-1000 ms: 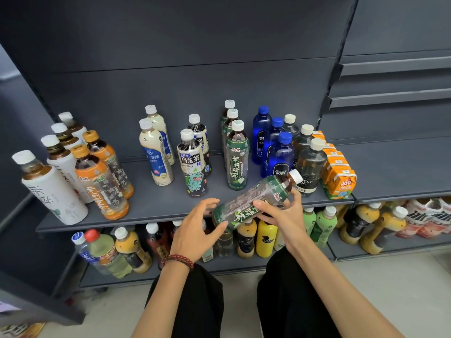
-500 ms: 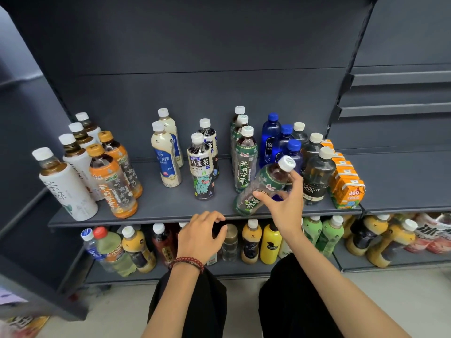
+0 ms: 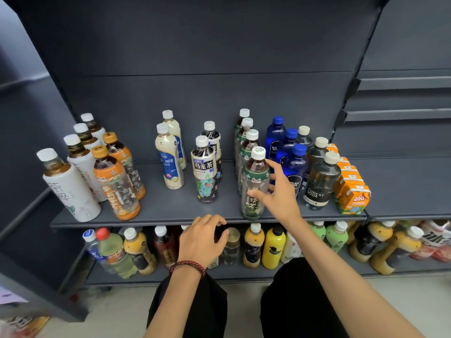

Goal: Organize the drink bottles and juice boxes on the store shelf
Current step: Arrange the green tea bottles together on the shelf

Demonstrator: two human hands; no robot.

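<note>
green tea bottle (image 3: pixel 253 186), white cap, dark tea inside, stands upright at the front of the shelf (image 3: pixel 170 208), ahead of three like it. right hand (image 3: pixel 278 193): thumb on its label, fingers (image 3: pixel 274 169) straight and spread beside the neck. left hand (image 3: pixel 202 237) hangs at the shelf edge, fingers loosely curled, holding nothing. readable: "suntory" on the oolong bottle (image 3: pixel 205 172), "bolsa" on the blue bottle (image 3: pixel 296 172), "forest soda" on the smoky bottle (image 3: pixel 319 186), "400" on the orange juice boxes (image 3: pixel 351 191).
</note>
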